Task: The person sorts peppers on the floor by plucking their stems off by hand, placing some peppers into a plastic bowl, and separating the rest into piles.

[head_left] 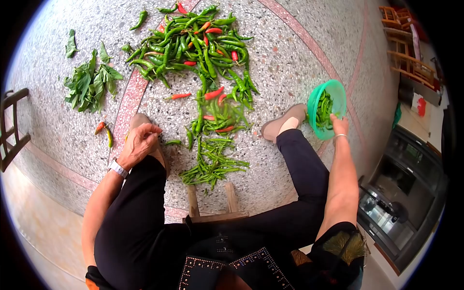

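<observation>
My right hand (340, 124) grips the rim of a green plastic basket (314, 108), which is tilted and holds green chili peppers (325, 107). My left hand (141, 144) is over my left shoe, its fingers bent and drawn together; whatever they hold, if anything, is hidden. On the floor between my feet lies a large heap of green and red chili peppers (193, 48), trailing down towards me. Closer to my stool is a pile of thin green stems or slender peppers (212, 162). Two loose peppers (109, 136) lie left of my left hand.
Green leaves (89, 82) are piled on the speckled floor at the left. A dark chair frame (12, 123) stands at the left edge. Beneath me is a wooden stool (220, 217). Wooden chairs (411, 67) and a dark glass-fronted cabinet (401, 183) are at the right.
</observation>
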{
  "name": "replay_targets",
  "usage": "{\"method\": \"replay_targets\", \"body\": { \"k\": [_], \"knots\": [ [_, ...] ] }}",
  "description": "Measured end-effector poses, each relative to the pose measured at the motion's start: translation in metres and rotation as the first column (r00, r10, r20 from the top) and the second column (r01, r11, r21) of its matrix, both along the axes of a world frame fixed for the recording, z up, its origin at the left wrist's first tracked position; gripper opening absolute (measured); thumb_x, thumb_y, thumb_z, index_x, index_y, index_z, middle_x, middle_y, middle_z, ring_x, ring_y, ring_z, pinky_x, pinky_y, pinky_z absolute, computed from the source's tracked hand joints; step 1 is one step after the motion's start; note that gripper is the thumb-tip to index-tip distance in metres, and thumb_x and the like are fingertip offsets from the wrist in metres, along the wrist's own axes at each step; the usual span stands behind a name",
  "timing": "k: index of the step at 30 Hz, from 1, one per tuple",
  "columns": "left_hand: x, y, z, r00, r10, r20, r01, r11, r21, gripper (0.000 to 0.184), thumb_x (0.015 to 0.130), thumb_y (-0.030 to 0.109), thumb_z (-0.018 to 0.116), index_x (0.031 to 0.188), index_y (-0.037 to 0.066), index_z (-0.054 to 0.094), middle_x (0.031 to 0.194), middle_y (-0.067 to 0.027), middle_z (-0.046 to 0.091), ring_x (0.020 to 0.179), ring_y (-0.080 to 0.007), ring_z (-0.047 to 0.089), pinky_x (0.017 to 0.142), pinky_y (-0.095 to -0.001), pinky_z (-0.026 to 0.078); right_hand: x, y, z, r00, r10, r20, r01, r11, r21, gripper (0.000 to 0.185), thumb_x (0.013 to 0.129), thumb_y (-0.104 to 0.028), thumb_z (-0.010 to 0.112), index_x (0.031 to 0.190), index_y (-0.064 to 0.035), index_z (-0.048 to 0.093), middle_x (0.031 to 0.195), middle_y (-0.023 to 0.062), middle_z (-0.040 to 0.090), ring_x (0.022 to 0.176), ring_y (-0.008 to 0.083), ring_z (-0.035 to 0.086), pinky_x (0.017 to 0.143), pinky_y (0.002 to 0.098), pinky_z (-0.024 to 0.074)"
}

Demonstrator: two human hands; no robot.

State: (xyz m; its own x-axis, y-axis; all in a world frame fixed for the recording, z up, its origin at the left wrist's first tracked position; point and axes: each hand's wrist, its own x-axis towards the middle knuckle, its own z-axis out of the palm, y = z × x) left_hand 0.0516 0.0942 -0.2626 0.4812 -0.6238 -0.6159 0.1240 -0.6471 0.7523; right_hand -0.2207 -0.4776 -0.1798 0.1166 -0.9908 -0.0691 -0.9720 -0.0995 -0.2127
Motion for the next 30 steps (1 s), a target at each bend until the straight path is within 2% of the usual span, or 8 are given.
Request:
{"method": "replay_targets", "body": {
  "k": [3, 7, 13, 16, 19, 23, 27, 30],
  "knots": [
    [-0.001, -0.001, -0.006, 0.999, 0.029, -0.023, -0.03, 0.999, -0.031, 0.027, 0.088, 0.015, 0.052, 0.104, 0.0, 0.067, 0.078, -0.0071, 0.064, 0.074, -0.0143, 0.059, 0.069, -0.029, 0.047, -0.006, -0.018, -0.046, 0.863, 0.411, -0.293, -0.475, 0.857, -0.198, 0.036, 0.084, -0.013, 0.069, 0.114, 0.0056, 0.061, 0.112, 0.019, 0.066, 0.091, 0.0269, 0.067, 0.087, 0.0378, 0.0508],
    [-0.001, -0.006, -0.003, 0.998, 0.043, -0.051, -0.044, 0.999, -0.022, 0.025, 0.088, 0.012, 0.052, 0.104, 0.0, 0.067, 0.076, -0.0047, 0.063, 0.069, -0.0116, 0.057, 0.064, -0.0275, 0.046, 0.091, 0.079, -0.085, 0.795, 0.511, 0.326, -0.594, 0.766, 0.247, 0.049, 0.082, -0.03, 0.075, 0.115, 0.0046, 0.06, 0.106, 0.0202, 0.067, 0.096, 0.0275, 0.067, 0.084, 0.0362, 0.0528],
    [-0.002, -0.008, -0.003, 1.0, 0.014, 0.013, -0.014, 1.0, -0.025, 0.024, 0.089, 0.013, 0.053, 0.105, 0.001, 0.067, 0.074, -0.0043, 0.062, 0.067, -0.0114, 0.056, 0.062, -0.0274, 0.046, 0.173, 0.182, -0.127, 0.755, 0.644, 0.12, -0.644, 0.695, 0.319, 0.064, 0.073, -0.032, 0.082, 0.119, 0.0031, 0.056, 0.12, 0.029, 0.058, 0.115, 0.0391, 0.056, 0.098, 0.0437, 0.0455],
    [-0.003, -0.006, -0.005, 1.0, 0.02, -0.001, -0.02, 1.0, -0.016, 0.024, 0.089, 0.014, 0.054, 0.105, 0.002, 0.067, 0.074, -0.0045, 0.061, 0.069, -0.0119, 0.056, 0.064, -0.0276, 0.046, 0.175, 0.193, -0.14, 0.82, 0.563, 0.098, -0.555, 0.743, 0.374, 0.055, 0.072, -0.02, 0.079, 0.116, 0.0046, 0.056, 0.107, 0.0251, 0.063, 0.1, 0.0336, 0.063, 0.084, 0.0409, 0.0518],
    [-0.004, -0.005, -0.009, 0.998, -0.004, 0.063, 0.008, 0.999, -0.051, 0.024, 0.089, 0.014, 0.054, 0.105, 0.002, 0.067, 0.074, -0.0049, 0.061, 0.07, -0.0124, 0.057, 0.065, -0.0277, 0.046, 0.167, 0.179, -0.13, 0.921, 0.084, 0.38, -0.363, 0.539, 0.76, 0.041, 0.072, -0.008, 0.073, 0.107, 0.0038, 0.055, 0.086, 0.0142, 0.064, 0.077, 0.0226, 0.063, 0.066, 0.0366, 0.052],
    [0.0, -0.004, -0.004, 0.999, -0.004, -0.038, 0.004, 1.0, -0.008, 0.025, 0.091, 0.016, 0.055, 0.107, 0.001, 0.066, 0.082, -0.0032, 0.063, 0.077, -0.011, 0.056, 0.071, -0.0264, 0.046, 0.136, 0.173, -0.121, 0.761, -0.327, 0.56, -0.432, 0.388, 0.814, 0.022, 0.074, 0.001, 0.065, 0.093, -0.003, 0.054, 0.071, 0.0037, 0.056, 0.062, 0.0138, 0.055, 0.054, 0.0308, 0.0462],
    [-0.001, -0.005, 0.0, 0.998, 0.034, -0.057, -0.033, 0.999, 0.014, 0.023, 0.089, 0.013, 0.055, 0.105, 0.002, 0.067, 0.077, -0.004, 0.062, 0.072, -0.0121, 0.057, 0.066, -0.0284, 0.047, 0.123, 0.176, -0.121, 0.685, -0.388, 0.617, -0.412, 0.491, 0.767, 0.025, 0.076, -0.003, 0.071, 0.096, -0.0048, 0.056, 0.074, 0.0027, 0.057, 0.064, 0.0138, 0.056, 0.054, 0.0295, 0.0473],
    [-0.003, -0.003, -0.002, 0.999, 0.017, -0.034, -0.018, 1.0, -0.006, 0.023, 0.089, 0.014, 0.055, 0.105, 0.002, 0.067, 0.076, -0.0031, 0.062, 0.07, -0.0108, 0.055, 0.065, -0.0277, 0.046, 0.123, 0.185, -0.132, 0.836, -0.148, 0.528, -0.341, 0.615, 0.711, 0.029, 0.076, -0.009, 0.076, 0.099, -0.0033, 0.062, 0.08, 0.0046, 0.064, 0.073, 0.0152, 0.062, 0.06, 0.0313, 0.0514]
  ]
}}
